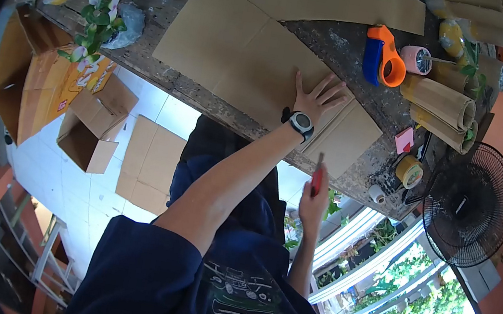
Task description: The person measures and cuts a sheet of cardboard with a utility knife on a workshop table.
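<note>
A large cardboard sheet (230, 42) lies flat on the worn wooden table (171, 82), reaching past its front edge on the right. My left hand (318, 100), with a watch on its wrist, presses on the sheet with fingers spread. Just right of that hand, a narrow cut or fold line runs across the cardboard. My right hand (314, 201) is closed around a red-handled cutter (316, 179), its tip pointing up beside the sheet's near edge. The cutter appears apart from the cardboard.
An orange and blue tape dispenser (386, 56), a pink roll (416, 59), rolled cardboard (440, 105) and a yellow tape roll (409, 171) lie at the right. A black fan (469, 203) stands beyond. Potted orchids (96, 24) sit left; boxes (88, 131) are on the floor.
</note>
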